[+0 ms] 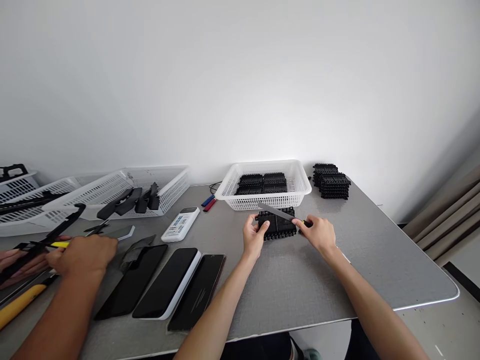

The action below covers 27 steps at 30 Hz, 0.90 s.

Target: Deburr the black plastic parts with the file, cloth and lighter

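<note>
A black rectangular plastic part [279, 226] with toothed edges is held just above the grey table, in front of a white basket. My left hand [255, 234] grips its left end, thumb on top. My right hand [318, 231] is closed round the dark handle of a flat metal file or blade [276, 212]; which of the two I cannot make out. The tool lies slantwise across the upper face of the part, its tip toward the upper left. The right fingers are close to the part's right end.
The white basket [262, 201] holds several similar black parts; more are stacked [333, 186] at the back right. Phones [165, 284] and a white device [180, 225] lie left. Farther left, a co-worker's hands [84, 255] work with a tool beside other baskets [170, 185].
</note>
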### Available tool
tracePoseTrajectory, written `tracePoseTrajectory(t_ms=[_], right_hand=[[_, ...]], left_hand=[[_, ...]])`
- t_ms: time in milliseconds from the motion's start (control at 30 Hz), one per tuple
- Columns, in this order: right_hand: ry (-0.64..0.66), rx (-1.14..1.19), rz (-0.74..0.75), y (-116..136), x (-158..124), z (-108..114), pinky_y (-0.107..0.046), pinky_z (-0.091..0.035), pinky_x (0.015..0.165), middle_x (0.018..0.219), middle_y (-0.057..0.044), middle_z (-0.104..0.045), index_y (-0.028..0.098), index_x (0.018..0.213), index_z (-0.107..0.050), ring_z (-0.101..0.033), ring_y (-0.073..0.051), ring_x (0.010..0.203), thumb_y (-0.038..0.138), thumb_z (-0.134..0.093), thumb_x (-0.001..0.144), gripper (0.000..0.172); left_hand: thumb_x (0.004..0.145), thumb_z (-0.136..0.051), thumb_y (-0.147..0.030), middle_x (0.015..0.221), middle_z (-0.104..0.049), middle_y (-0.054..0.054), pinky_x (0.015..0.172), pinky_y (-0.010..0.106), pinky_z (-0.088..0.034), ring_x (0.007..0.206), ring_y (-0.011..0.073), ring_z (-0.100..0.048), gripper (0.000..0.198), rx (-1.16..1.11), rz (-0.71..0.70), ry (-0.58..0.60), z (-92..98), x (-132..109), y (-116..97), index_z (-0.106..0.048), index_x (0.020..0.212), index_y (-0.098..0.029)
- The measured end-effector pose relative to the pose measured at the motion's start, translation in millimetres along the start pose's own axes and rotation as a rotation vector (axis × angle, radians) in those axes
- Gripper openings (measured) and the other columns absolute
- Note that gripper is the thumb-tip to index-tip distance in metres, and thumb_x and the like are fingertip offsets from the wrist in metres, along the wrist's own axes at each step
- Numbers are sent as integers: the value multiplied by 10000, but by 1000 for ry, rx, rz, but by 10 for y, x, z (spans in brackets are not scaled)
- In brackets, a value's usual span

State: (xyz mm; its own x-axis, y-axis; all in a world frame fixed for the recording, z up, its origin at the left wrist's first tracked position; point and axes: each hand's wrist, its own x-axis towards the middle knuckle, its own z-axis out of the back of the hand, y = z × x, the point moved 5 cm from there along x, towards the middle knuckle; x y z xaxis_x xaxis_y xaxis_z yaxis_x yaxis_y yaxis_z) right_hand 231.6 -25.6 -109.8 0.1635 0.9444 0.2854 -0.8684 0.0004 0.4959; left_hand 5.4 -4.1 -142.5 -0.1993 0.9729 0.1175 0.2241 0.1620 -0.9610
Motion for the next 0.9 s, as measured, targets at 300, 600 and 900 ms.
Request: tracePoseTrajectory(t_ms=[300, 600, 900], right_hand=[[-26, 20, -100, -215, 66, 92, -271, -249, 495, 510, -20, -535, 220, 537, -446, -431, -148, 481, 842, -352, 834, 695], [11, -7, -87, -120, 31, 20, -276, -245, 524, 550, -44, -589, 223, 567, -499, -499, -179, 522, 831, -413, 820, 664], [50, -34, -20, 35, -47, -28, -285, -259, 536, 608, -47, -644, 229, 624, -558, -563, -199, 570, 829, -404, 829, 653]], left_hand=[[620, -844, -405, 717, -728, 18, 669, 279, -517, 654, 177, -681, 499, 13, -4, -10, 43, 25, 5, -562, 975, -195], [622, -840, -398, 714, -723, 10, 681, 273, -508, 652, 168, -670, 487, 5, 10, -10, 30, 11, 4, -554, 963, -201], [647, -817, -371, 695, -715, 7, 669, 291, -513, 643, 184, -677, 446, 19, 4, 5, 9, 0, 26, -555, 965, -200]])
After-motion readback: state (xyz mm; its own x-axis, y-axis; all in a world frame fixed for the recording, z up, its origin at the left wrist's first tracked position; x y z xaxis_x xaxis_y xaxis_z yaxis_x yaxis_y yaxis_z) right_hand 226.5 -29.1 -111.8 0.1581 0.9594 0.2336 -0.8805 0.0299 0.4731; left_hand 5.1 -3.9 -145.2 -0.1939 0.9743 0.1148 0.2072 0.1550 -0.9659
